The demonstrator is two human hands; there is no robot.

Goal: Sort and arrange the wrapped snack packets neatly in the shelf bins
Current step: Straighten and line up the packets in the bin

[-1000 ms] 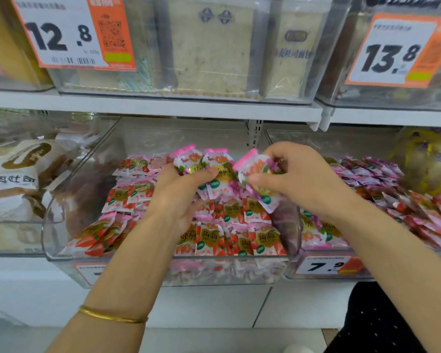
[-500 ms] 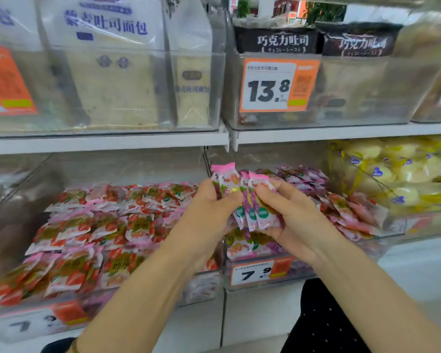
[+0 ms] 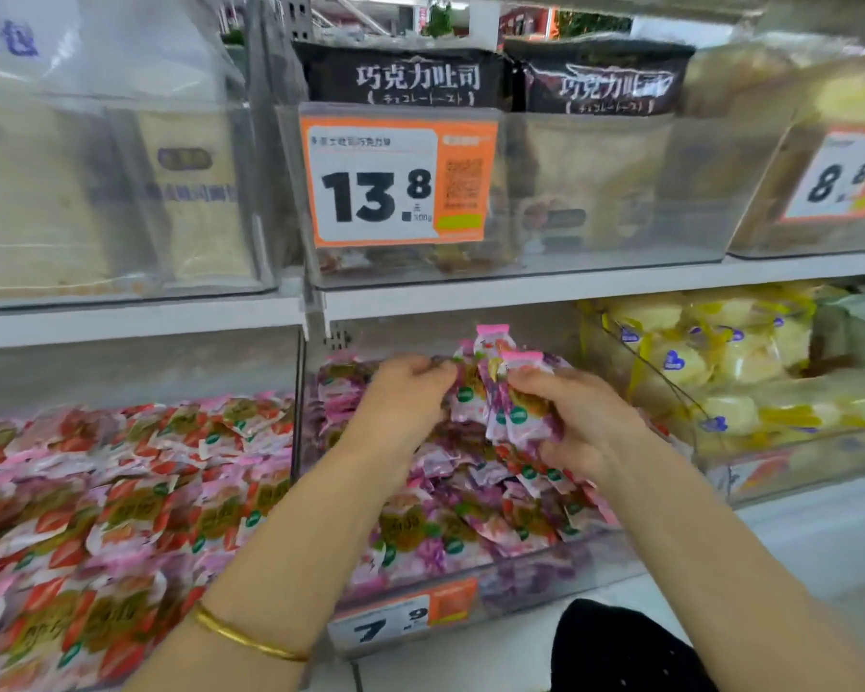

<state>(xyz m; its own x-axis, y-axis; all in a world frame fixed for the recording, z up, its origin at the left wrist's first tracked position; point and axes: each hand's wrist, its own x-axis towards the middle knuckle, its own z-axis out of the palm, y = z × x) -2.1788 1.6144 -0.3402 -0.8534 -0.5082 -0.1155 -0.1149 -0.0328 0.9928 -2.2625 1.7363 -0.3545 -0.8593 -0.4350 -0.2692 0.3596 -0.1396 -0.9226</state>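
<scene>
The white shelf (image 3: 570, 287) carries clear bins above and below. On the lower level, the left bin (image 3: 121, 372) is heaped with red-and-pink packets (image 3: 121, 491). The middle bin (image 3: 520, 586) holds a pile of purple-and-pink packets (image 3: 470, 516), and the right bin (image 3: 770, 472) holds yellow wrapped buns (image 3: 750, 362). Both hands are raised over the back of the middle bin. The right hand (image 3: 585, 422) is curled round an upright bundle of packets (image 3: 500, 392), and the left hand (image 3: 405, 397) pinches the bundle's left edge. A 13.8 price tag (image 3: 395, 177) fronts the upper bin and a 7.9 tag (image 3: 400, 621) the middle bin's front edge. A gold bangle (image 3: 246, 636) circles the left wrist.
</scene>
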